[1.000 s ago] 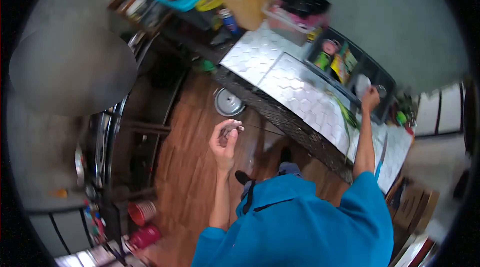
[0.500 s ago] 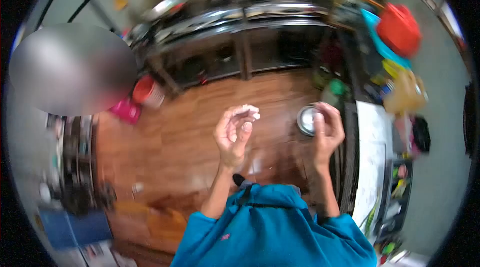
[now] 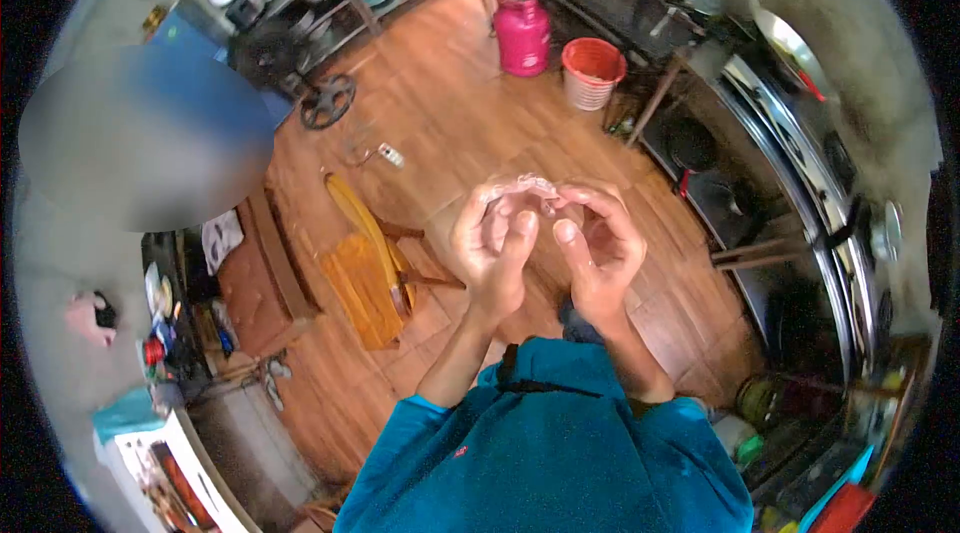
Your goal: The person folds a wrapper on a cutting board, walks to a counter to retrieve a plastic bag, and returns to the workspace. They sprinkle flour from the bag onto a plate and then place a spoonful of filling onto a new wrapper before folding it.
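My left hand (image 3: 495,248) is raised in front of my chest, palm turned inward, its fingers curved and apart from the thumb. Facing it, my right hand (image 3: 606,253) has the same cupped shape. The fingertips of both hands come together at the top, and the thumbs point up side by side with a gap between them. The skin on the fingers looks wet and shiny. No object shows in the hollow between the palms. Below the hands are the sleeves and front of my teal shirt (image 3: 540,443).
A wooden chair (image 3: 362,298) stands on the floor ahead to the left, near a white power strip (image 3: 391,155) and a black fan (image 3: 328,101). Farther off are a pink gas cylinder (image 3: 522,38) and a red-and-white bucket (image 3: 592,83). A metal-edged stove counter (image 3: 790,158) runs along the right.
My view has turned left, so the stove counter now lies to the right. My right hand has come in beside my left, from wide apart to fingertips together.
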Motion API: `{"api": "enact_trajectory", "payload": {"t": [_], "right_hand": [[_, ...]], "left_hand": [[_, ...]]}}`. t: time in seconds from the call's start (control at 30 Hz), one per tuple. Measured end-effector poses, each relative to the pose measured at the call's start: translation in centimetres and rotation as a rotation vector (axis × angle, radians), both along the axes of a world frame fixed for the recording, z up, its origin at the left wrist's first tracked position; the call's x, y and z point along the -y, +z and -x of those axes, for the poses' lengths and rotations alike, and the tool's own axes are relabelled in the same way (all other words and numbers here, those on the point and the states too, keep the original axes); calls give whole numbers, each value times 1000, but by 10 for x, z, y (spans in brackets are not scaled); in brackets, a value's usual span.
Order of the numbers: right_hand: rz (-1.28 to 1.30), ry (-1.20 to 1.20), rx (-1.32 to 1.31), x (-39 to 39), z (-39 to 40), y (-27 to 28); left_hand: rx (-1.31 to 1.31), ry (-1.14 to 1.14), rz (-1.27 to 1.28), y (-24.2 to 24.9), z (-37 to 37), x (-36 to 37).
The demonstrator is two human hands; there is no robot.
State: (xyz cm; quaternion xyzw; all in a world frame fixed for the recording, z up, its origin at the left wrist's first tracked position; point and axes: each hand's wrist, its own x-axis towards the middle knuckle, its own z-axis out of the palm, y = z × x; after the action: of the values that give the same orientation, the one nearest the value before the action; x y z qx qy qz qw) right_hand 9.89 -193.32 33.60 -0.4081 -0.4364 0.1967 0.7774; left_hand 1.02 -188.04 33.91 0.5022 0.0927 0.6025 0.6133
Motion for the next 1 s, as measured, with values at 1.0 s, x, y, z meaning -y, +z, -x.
{"api": "enact_trajectory", "payload": {"t": [1.0], "right_hand": [[150,409,351,-745,-153,-22]], "left_hand": [[-243,576,209,-42,-99,-689]]}}
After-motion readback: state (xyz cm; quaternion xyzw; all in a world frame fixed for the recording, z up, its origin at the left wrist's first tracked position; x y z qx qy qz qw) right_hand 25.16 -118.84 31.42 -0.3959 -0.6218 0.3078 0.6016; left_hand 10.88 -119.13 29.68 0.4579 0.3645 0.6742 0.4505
